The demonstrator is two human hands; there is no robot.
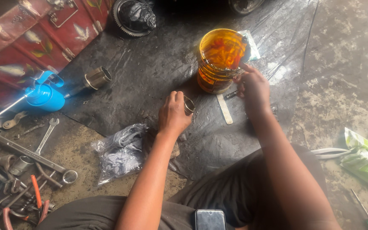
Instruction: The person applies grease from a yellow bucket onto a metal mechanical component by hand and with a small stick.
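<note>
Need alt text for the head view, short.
A person seated on the floor holds a small metal ring in the left hand while the right hand touches an amber plastic jar on a black sheet. Wrenches lie at left.

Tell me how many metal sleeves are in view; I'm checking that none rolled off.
2: one metal sleeve in the left hand, one lying on the black sheet by the blue oil can. The tool pile may hide more.

- We see a small metal ring [188, 104], shiny and short, gripped at our left hand's fingertips above the black sheet
- Our amber plastic jar [219, 59] stands upright, open-topped, right fingers on its rim
</note>
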